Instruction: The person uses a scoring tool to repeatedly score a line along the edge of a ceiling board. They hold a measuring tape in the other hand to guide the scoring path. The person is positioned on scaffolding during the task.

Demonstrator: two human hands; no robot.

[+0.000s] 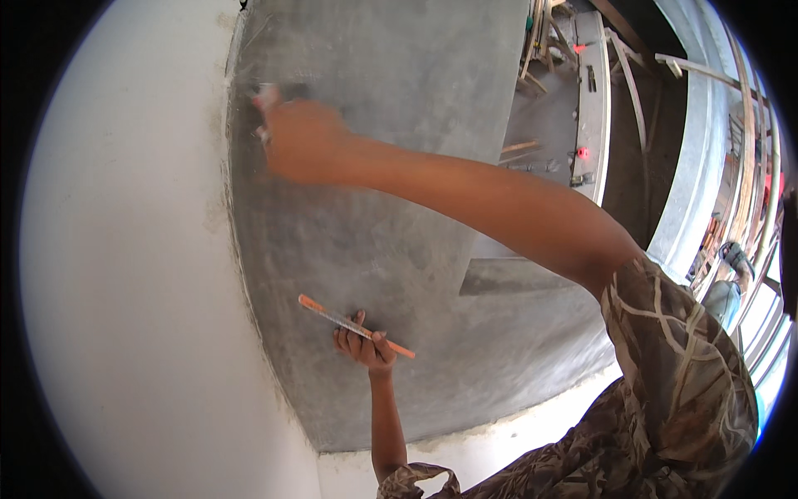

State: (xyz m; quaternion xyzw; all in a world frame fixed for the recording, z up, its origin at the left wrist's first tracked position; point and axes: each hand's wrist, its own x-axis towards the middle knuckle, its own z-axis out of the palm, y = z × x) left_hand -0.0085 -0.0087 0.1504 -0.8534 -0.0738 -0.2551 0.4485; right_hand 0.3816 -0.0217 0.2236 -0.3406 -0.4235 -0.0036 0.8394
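My left hand [363, 347] is closed around a long, narrow tool with orange ends and a grey, speckled middle [332, 318]. Its thin side faces me, so its full shape cannot be told. Farther up, my right arm reaches across from the right, and my right hand [303, 141] is smeared by motion close to the grey plastered surface [391, 224]. Its fingers look curled round something pale with a pinkish tint, too blurred to name. The grey surface is smooth and damp-looking, with shiny streaks.
A white wall [125, 224] meets the grey surface along a rough edge at the left. A rectangular recess edge [519, 276] lies under my right arm. Timber pieces [544, 41], a pale beam [592, 116] with red bits, and poles [744, 141] are at the right. A person's sandalled foot [736, 259] shows there.
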